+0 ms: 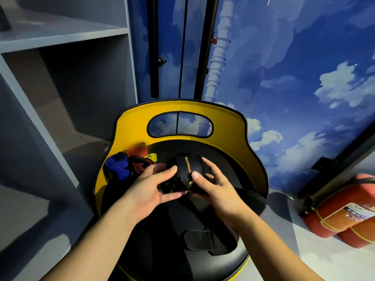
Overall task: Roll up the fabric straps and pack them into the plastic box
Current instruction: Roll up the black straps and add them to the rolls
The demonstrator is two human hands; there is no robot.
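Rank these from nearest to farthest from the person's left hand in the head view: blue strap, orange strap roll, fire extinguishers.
1. Blue strap: on the seat, just left of the left hand.
2. Orange strap roll: behind the blue one.
3. Fire extinguishers: floor, far right.

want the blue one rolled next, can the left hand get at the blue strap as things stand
Probably yes. The blue strap lies uncovered on the chair seat just left of the left hand, nothing between them. But both hands now hold the black strap, so that needs letting go first.
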